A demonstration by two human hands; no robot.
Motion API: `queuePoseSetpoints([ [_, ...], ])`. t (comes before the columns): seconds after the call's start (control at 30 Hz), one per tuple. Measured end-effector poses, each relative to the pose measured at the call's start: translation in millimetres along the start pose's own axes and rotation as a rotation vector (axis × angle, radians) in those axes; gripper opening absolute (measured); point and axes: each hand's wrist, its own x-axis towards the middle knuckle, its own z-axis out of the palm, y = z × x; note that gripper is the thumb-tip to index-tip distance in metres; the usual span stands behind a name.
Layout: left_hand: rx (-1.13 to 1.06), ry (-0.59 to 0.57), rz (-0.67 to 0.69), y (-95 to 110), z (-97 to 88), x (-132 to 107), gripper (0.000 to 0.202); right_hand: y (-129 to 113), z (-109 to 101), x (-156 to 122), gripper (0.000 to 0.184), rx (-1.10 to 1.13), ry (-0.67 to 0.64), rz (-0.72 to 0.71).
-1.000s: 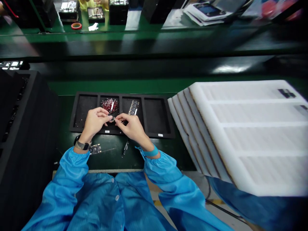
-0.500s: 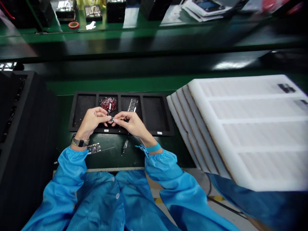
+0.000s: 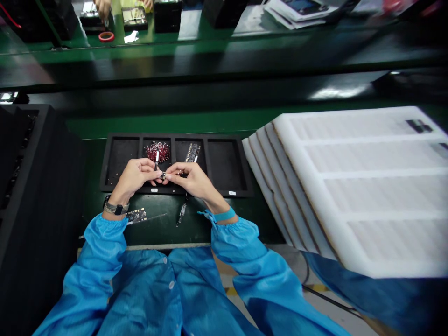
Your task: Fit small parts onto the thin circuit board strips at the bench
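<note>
Head view: left hand (image 3: 137, 177) and right hand (image 3: 189, 178) nearly together, fingertips of both pinched on small electronic part (image 3: 163, 176), above black tray (image 3: 224, 161). In tray beyond part: pile of red-and-silver pieces (image 3: 157, 151); circuit strip (image 3: 192, 153) to its right. Circuit board (image 3: 136, 215) on green worktop (image 3: 154, 235). White foam stack (image 3: 364, 147) farther right.

left hand (image 3: 137, 176): turned inward, fingers (image 3: 150, 175) pinched | right hand (image 3: 192, 178): fingers pinched, close to left's | forearms (image 3: 245, 245) crossing near edge of counter (image 3: 154, 233)
</note>
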Motion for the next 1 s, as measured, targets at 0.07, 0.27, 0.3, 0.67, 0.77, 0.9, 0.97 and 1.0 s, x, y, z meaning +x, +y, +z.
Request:
queuePoseSetpoints([
  [0.07, 0.146, 0.004, 0.054, 4, -2.8, -4, 0.037, -2, 0, 0, 0.026, -0.007, 0.018, -0.026],
  [0.27, 0.688, 0.527, 0.633, 29, -27.4, -24, 0.012, -4, -6, -2, 0.027, -0.001, 0.191, -0.049],
  [0.3, 0.717, 0.613, 0.696, 31, -33.7, -25, 0.011, -3, -7, -2, 0.026, -0.001, 0.205, -0.049],
  [0.67, 0.965, 0.683, 0.141, -12, -85.3, 8, 0.021, 7, -8, 2, 0.022, -0.089, 0.091, -0.036],
  [0.77, 1.026, 0.749, 0.092, -15, -86.1, 7, 0.028, 13, -9, 3, 0.02, -0.08, 0.105, -0.005],
  [0.9, 1.089, 0.799, 0.15, -18, -85.0, 7, 0.038, 23, -11, 4, 0.026, 0.015, 0.066, 0.046],
  [0.97, 1.104, 0.802, 0.204, -21, -84.9, 10, 0.041, 27, -12, 5, 0.027, 0.047, 0.056, 0.042],
  [1.0, 1.101, 0.813, 0.215, -22, -85.0, 11, 0.042, 29, -11, 5, 0.027, 0.051, 0.055, 0.035],
])
